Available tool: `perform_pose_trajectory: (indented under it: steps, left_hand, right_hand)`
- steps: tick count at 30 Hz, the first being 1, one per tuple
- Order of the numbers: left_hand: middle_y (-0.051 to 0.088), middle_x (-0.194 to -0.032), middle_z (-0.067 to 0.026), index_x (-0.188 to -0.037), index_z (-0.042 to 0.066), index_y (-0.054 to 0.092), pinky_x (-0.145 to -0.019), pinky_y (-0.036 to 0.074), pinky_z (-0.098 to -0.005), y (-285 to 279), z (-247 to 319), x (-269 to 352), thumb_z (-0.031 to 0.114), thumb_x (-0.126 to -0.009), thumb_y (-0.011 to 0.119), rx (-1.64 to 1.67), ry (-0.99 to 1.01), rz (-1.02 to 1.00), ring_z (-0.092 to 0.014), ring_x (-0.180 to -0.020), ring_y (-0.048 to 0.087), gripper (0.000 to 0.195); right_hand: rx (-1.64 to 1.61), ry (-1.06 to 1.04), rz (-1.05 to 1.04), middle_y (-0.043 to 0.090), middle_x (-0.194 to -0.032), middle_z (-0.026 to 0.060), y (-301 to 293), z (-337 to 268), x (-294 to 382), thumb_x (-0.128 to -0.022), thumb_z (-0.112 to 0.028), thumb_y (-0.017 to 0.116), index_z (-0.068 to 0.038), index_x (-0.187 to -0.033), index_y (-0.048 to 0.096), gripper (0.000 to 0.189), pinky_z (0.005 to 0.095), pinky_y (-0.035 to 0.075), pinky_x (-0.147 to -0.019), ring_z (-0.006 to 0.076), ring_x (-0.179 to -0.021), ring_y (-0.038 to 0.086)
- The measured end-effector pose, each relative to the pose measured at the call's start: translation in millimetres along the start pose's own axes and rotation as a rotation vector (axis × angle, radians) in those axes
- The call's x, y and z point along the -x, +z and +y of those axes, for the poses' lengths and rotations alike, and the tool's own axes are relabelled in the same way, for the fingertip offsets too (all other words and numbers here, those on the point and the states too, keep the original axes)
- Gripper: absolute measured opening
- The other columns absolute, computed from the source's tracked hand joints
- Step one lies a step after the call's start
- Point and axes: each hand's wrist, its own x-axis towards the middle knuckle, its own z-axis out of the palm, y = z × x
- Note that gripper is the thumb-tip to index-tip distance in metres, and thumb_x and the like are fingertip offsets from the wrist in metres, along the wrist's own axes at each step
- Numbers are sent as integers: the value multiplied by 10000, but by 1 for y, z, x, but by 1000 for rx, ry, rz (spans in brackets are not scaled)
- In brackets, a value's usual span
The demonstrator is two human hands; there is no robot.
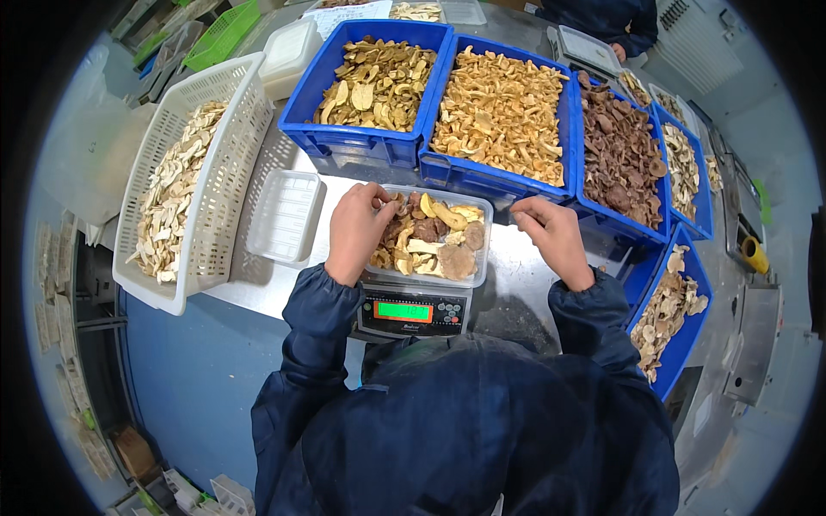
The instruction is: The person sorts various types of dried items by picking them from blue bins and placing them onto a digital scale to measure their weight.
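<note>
A clear plastic tray (485, 258) of mixed sliced mushrooms (426, 248) rests on a digital scale (413, 311) with a lit green display. My left hand (361, 222) is over the tray's left edge, thumb and fingers close together at some brown mushroom pieces; whether it grips one cannot be told. To the right of the tray, my right hand (548, 232) hovers with its thumb near its curled fingers, and no item shows in it. Left of my left hand lies a stack of clear plastic trays (284, 216).
Blue crates (361, 132) of sorted mushrooms line the far side, with more crates (690, 348) at the right. A white perforated basket (226, 187) of pale slices stands left. White lidded tubs (290, 51) sit behind it. Across the table is a person in dark clothing (597, 22).
</note>
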Motion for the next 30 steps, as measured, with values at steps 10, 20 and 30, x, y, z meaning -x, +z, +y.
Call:
perform_pose_trajectory:
  steps: [10,20,30]
  left_hand:
    - [596,-708,-94,-769,10,626,-590,452,-343,8,-5,-5,173,-771,619,30,-105,41,-230,-645,588,163]
    - [498,-667,64,-852,48,601,-472,278,-157,-11,14,-2,191,-874,600,1067,-420,-194,2,-563,399,145]
    - [591,-800,18,-915,1,598,-603,409,-182,-21,30,0,99,-855,605,850,-185,-109,-29,-700,516,115]
  right_hand:
    - [10,-12,5,637,-719,107,-5,-4,-3,-828,-125,597,19,-911,639,172,265,449,-588,136,-620,578]
    - [-240,-186,-175,672,-938,106,57,-53,-38,-825,-118,610,-15,-1142,574,335,259,499,-654,126,-776,624]
    - [-388,-160,-272,659,-768,109,79,-62,-60,-809,-133,644,47,-941,618,225,261,498,-593,136,-668,638]
